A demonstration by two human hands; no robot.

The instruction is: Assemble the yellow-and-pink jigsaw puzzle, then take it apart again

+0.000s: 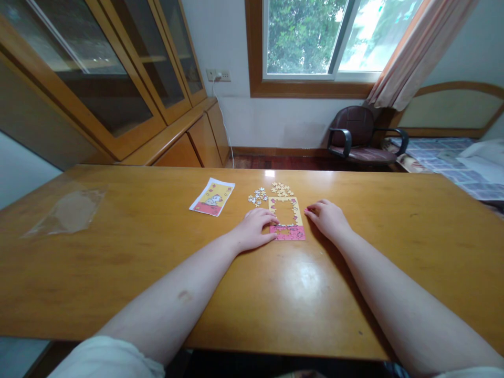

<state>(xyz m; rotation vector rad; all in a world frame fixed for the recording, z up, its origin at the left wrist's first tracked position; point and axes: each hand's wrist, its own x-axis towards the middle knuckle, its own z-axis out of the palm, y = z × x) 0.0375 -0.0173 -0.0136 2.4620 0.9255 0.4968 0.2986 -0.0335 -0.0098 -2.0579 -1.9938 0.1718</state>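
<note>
A partly assembled jigsaw puzzle [297, 232] lies flat on the table, yellow above and pink below, with bare wood showing through its middle. My left hand [258, 229] rests at its left edge, fingers apart and fingertips touching the border. To the right of the puzzle, my right hand [327, 218] pinches a small pink puzzle piece [306, 210] between thumb and fingers. Just beyond the puzzle are two heaps of loose pieces: mostly white ones [259, 196] and yellow ones [281, 189].
A picture card [213, 197] with a white animal on yellow and pink lies left of the puzzle. A clear plastic bag [71, 211] is on the table's [157, 252] left side. Beyond the far edge stand an armchair [360, 134], a bed [441, 157] and a glass-fronted cabinet [157, 121].
</note>
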